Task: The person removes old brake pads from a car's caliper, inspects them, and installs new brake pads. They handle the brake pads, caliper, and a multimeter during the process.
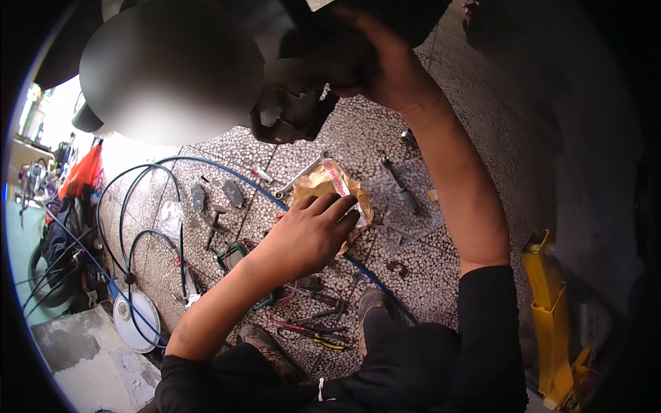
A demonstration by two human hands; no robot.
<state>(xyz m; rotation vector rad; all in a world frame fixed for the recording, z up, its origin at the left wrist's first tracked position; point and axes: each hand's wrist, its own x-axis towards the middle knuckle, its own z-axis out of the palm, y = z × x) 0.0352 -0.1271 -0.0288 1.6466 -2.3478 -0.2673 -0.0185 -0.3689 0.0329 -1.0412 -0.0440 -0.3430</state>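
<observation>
My left hand [306, 237] is held over a crumpled brown paper wrapper [313, 187] with a red and white label. Its fingers are bent a little and spread, and I see nothing in them. My right hand [392, 72] is raised at the top, beside a dark angular metal part [289, 113]. Deep shadow hides its fingertips, so its grip does not show. A combination wrench [301, 176] touches the wrapper's left side. To the right, a ratchet-like tool [401, 187] with a dark handle lies on a clear plastic bag [385, 217].
Two dark brake pads [233, 194], a hammer [216, 221], a green-cased meter [236, 255] and yellow-handled pliers [329, 342] lie on the speckled floor. A blue hose [227, 171] loops across it. A yellow metal frame [549, 310] stands at right, a white disc [135, 321] at left.
</observation>
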